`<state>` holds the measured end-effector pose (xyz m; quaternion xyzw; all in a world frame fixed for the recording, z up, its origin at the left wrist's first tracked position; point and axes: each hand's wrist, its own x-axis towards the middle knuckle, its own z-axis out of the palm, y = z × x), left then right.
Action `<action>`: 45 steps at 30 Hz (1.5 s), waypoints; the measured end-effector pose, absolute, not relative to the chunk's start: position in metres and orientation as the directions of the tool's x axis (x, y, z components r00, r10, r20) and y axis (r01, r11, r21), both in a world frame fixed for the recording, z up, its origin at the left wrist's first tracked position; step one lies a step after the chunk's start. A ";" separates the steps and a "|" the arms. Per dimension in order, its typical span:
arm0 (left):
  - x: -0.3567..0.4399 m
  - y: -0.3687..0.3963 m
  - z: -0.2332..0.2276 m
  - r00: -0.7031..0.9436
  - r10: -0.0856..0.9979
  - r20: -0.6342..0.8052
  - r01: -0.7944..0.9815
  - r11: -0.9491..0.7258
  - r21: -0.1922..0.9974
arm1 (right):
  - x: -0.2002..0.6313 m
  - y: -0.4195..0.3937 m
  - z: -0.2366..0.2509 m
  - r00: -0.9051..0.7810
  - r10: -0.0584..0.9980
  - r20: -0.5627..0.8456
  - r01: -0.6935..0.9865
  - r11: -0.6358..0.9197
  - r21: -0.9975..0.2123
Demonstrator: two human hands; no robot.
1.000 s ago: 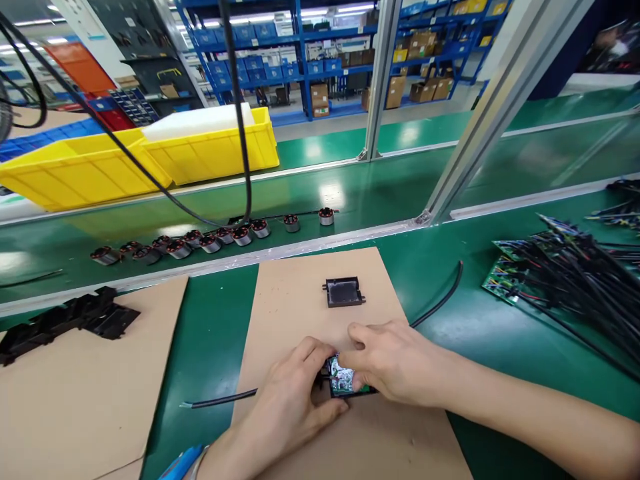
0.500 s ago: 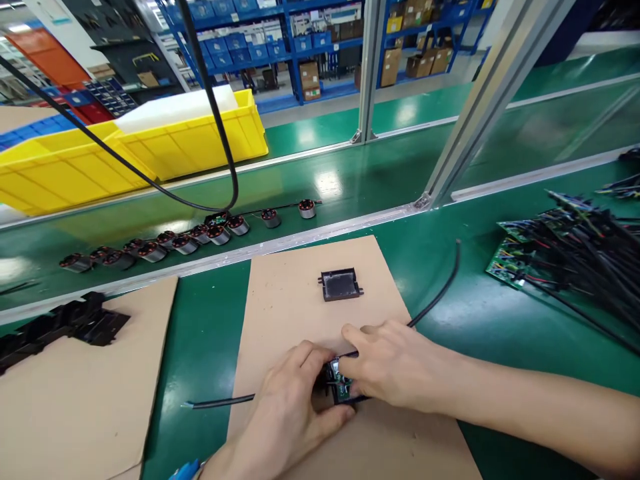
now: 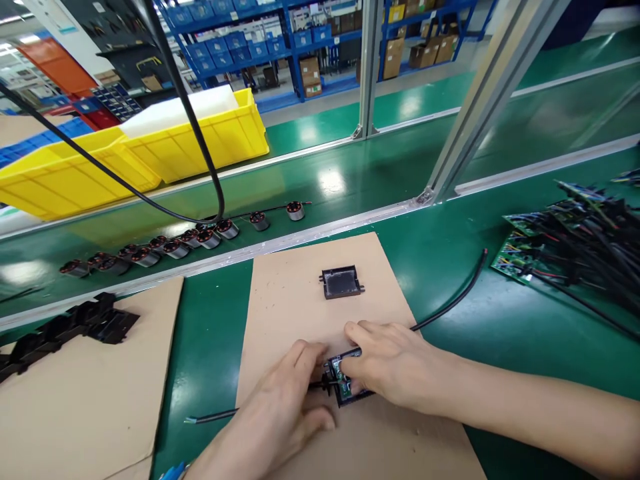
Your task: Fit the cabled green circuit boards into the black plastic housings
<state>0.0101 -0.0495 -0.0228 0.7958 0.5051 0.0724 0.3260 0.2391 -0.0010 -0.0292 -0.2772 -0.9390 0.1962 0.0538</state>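
While both hands were closed on it, the housing [image 3: 345, 385] lay on the near part of the cardboard sheet [image 3: 300, 293], a green board visible inside it. The left hand [image 3: 280, 417] gripped its left side with thumb and fingers; the right hand [image 3: 387, 370] pressed down on its right side and top, fingertips on the board. A black cable [image 3: 450, 303] ran from the housing to the right and far across the green bench [image 3: 450, 267], and a second length [image 3: 215, 417] trailed left off the sheet. Just beyond the hands, a black cover [image 3: 341, 282] sat apart on the same sheet. To the left, a second sheet [image 3: 75, 400] carried a pile of black parts [image 3: 65, 330] at its far edge. Beyond the bench rail, a row of motors [image 3: 175, 243] stood on the belt. At far left sat yellow bins [image 3: 150, 153]. At right lay a heap of wired boards [image 3: 575, 240], well apart from the hands.
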 end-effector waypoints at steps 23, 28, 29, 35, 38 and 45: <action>0.012 -0.067 -0.040 0.550 0.753 0.361 0.750 -0.635 0.183 | 0.235 0.001 -0.044 -0.819 0.560 0.126 0.481 0.789 -0.382; 0.018 -0.075 -0.046 0.668 0.716 0.204 0.744 -0.646 -0.170 | 0.236 0.001 -0.042 -0.804 0.587 0.094 0.505 0.758 -0.413; 0.022 -0.077 -0.045 0.678 0.719 0.152 0.729 -0.631 -0.264 | 0.236 0.001 -0.042 -0.804 0.588 0.091 0.504 0.754 -0.421; 0.027 -0.079 -0.044 0.640 0.766 0.064 0.733 -0.583 -0.352 | 0.235 -0.001 -0.042 -0.792 0.604 0.087 0.523 0.746 -0.413; 0.018 -0.075 -0.041 0.571 0.810 0.135 0.821 -0.565 -0.084 | 0.233 0.001 -0.034 -0.780 0.620 0.082 0.531 0.727 -0.436; 0.012 -0.072 -0.046 0.505 0.832 0.231 0.790 -0.553 0.263 | 0.203 0.015 -0.013 -0.764 0.636 -0.111 0.619 0.674 -0.402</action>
